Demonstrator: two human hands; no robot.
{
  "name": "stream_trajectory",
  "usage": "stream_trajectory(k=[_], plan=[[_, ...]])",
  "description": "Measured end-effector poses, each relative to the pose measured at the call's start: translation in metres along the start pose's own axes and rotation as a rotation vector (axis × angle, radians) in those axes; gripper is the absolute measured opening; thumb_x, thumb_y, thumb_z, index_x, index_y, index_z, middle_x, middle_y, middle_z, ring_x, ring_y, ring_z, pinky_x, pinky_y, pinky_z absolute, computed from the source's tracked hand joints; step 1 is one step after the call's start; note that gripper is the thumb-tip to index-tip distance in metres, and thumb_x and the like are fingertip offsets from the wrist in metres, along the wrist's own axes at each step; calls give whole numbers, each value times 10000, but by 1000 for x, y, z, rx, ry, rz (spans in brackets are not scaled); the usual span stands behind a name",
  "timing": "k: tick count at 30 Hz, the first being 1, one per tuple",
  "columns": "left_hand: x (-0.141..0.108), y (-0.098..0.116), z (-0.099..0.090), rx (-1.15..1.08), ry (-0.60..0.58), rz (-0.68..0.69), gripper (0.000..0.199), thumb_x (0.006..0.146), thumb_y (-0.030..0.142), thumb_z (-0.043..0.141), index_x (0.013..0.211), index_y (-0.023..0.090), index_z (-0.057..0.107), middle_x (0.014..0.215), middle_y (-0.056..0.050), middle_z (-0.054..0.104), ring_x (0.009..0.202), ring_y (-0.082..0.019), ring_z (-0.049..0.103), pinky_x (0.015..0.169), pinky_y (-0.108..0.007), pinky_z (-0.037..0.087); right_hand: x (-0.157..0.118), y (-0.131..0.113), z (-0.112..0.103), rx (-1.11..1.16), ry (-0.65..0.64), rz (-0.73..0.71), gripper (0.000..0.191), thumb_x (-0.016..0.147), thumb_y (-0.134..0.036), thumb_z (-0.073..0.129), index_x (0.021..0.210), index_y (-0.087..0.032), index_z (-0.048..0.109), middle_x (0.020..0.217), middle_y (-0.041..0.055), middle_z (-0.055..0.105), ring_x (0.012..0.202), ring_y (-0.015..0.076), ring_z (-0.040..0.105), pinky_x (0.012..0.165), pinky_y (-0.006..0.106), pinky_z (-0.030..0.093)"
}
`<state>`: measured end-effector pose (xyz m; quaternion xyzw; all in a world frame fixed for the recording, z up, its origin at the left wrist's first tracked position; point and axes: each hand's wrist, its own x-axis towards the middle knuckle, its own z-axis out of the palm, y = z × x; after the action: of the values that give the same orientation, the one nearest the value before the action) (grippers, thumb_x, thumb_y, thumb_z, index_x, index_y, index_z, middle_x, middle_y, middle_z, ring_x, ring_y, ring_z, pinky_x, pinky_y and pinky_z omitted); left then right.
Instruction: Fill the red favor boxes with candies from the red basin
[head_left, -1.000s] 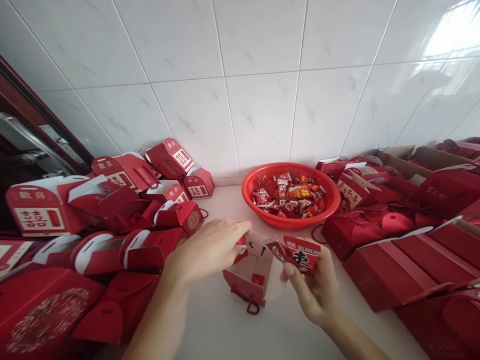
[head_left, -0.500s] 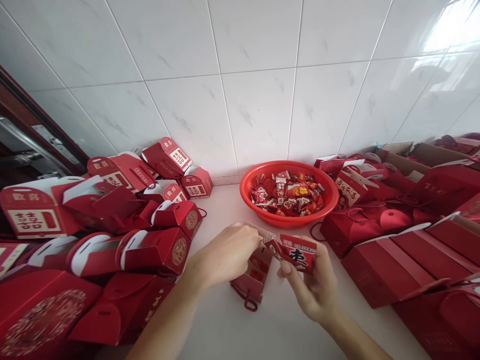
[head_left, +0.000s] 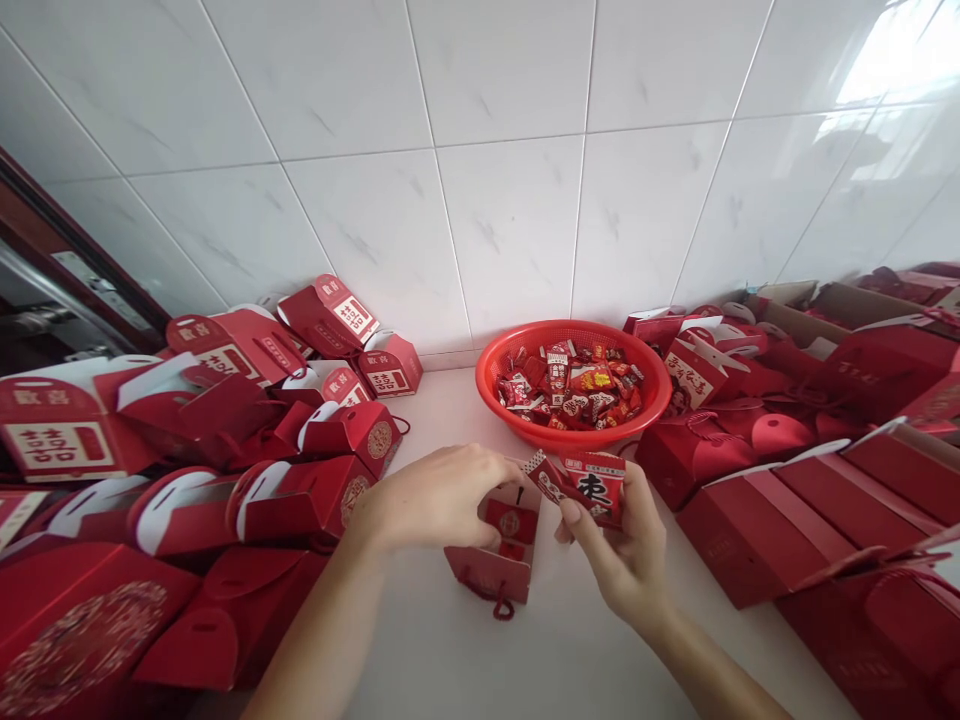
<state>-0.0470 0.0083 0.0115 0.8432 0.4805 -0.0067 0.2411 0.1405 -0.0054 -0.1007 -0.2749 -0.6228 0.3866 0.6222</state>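
Observation:
My right hand (head_left: 626, 560) grips several small red candy packets (head_left: 595, 487) between thumb and fingers; one front packet has a large black character, and another has a checkered edge. Below and between the hands, a small open red gift box (head_left: 491, 570) stands on the white counter, with a dark red cord handle (head_left: 502, 607) on its near side. Over the left part of its opening is my left hand (head_left: 442, 500), palm down, thumb apart from the fingers and reaching into the box mouth. Inside the box, a red item with a round emblem (head_left: 514, 525) shows partly.
A red plastic basket (head_left: 487, 395) full of wrapped candies (head_left: 589, 378) stands against the tiled wall. Red gift boxes (head_left: 300, 500) crowd the left side. More red boxes and bags (head_left: 780, 530) are packed along the right. A door frame with a metal handle (head_left: 45, 290) is at far left.
My left hand has opened from a closed pose, thumb spreading away over the box. The box has turned slightly and its opening shows wider. My right hand still holds the packets.

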Motion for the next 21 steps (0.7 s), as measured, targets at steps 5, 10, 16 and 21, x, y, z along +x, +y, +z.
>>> stream_trajectory(k=[5,10,16,21], plan=[[5,-2,-2,-257,203,115,393,826,271,684,1215,235,649,1128,-26,721,907,-180,694,783,-255,519,5,-4,1,73,23,65,136,942,-245,617,1042,-241,525,799,-29,648,492,72,598,458,195,546],[8,-3,5,-387,292,176,478,870,358,683,1324,238,593,1264,-49,678,896,-158,708,778,-256,564,5,-4,2,93,27,95,162,918,-245,651,1026,-241,530,775,-47,625,493,62,588,451,177,551],[8,-3,5,-365,311,165,428,870,296,688,1288,244,613,1171,-19,717,927,-159,688,772,-251,558,7,-3,3,100,34,118,214,875,-243,704,993,-238,526,746,-59,622,494,63,593,454,168,553],[7,-4,2,-278,325,184,281,885,261,651,1161,231,692,1117,-11,738,920,-157,674,727,-234,523,7,-4,4,101,41,127,254,845,-227,733,989,-242,525,776,-52,627,509,62,592,465,168,552]])
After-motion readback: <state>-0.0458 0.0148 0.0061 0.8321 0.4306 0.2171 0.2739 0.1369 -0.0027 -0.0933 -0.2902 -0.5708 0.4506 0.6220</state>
